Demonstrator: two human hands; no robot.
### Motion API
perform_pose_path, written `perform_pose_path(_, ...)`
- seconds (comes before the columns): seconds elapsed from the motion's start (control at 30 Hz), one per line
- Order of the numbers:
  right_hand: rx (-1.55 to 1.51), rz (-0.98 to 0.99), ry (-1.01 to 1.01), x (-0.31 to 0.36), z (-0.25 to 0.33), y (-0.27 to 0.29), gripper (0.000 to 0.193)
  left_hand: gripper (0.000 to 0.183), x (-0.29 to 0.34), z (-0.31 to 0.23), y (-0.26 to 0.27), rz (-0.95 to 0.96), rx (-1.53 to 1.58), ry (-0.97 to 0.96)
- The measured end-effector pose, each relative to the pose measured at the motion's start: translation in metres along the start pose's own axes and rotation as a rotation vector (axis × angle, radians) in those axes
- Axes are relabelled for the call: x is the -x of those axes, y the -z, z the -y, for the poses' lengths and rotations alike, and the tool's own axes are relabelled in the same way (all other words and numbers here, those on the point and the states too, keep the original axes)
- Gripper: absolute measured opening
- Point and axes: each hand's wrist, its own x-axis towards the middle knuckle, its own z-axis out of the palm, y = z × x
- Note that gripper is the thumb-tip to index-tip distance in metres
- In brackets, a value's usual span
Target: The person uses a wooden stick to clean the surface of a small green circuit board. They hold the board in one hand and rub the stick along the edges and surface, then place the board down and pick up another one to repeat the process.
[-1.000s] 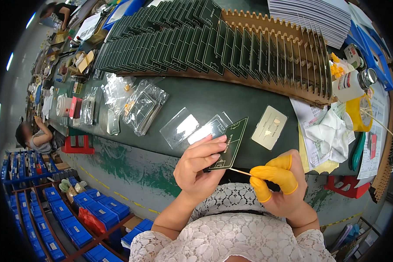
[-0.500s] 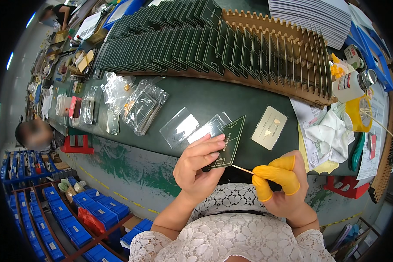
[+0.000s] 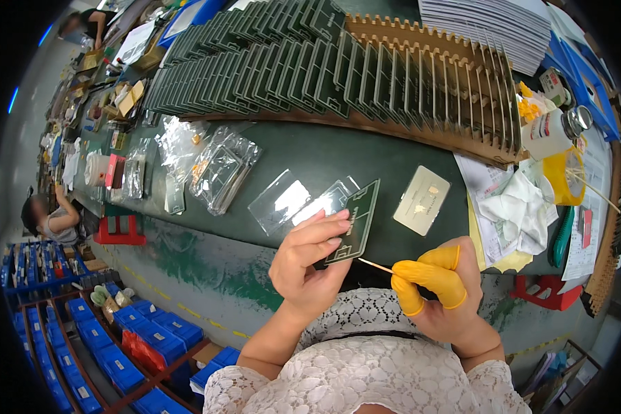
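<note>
A dark green card with pale line markings (image 3: 361, 224) is tilted up off the table, gripped by its left side in my left hand (image 3: 309, 259). My right hand (image 3: 443, 286), with yellow finger cots on several fingers, pinches a thin wooden stick (image 3: 376, 265). The stick's tip meets the card's lower edge. Beyond my right hand a pale gold card (image 3: 422, 200) lies flat on the dark green tabletop. Behind my left hand are clear plastic sleeves (image 3: 281, 202), partly covered by the held card and my fingers.
Slotted wooden racks (image 3: 421, 141) at the back hold rows of similar green cards. Bagged cards (image 3: 224, 172) lie to the left. At right are a white bottle (image 3: 548, 136), a crumpled white cloth (image 3: 514, 210), a yellow tape roll (image 3: 562, 178) and a green-handled tool (image 3: 564, 238).
The view has shifted slightly. Both hands keep their hold, and the stick stays at the card's lower edge. A person at the far left has raised an arm.
</note>
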Motion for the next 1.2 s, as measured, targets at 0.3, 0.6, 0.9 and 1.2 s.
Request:
perform_pose_path(0.3,0.43,0.044,-0.114,0.009,-0.048,0.03,0.024,0.036,-0.009,-0.006,0.009,0.036,-0.057,0.031)
perform_pose_path(0.6,0.43,0.097,-0.083,0.014,-0.055,0.023,0.025,0.037,-0.012,-0.01,0.005,0.089,-0.064,0.009)
perform_pose_path(0.9,0.445,0.112,-0.081,0.015,-0.058,0.021,0.026,0.037,-0.008,-0.004,0.004,0.022,-0.055,0.003)
perform_pose_path(1.2,0.119,-0.096,-0.147,0.013,-0.039,0.022,0.025,0.036,-0.012,-0.011,0.009,0.125,-0.178,-0.127)
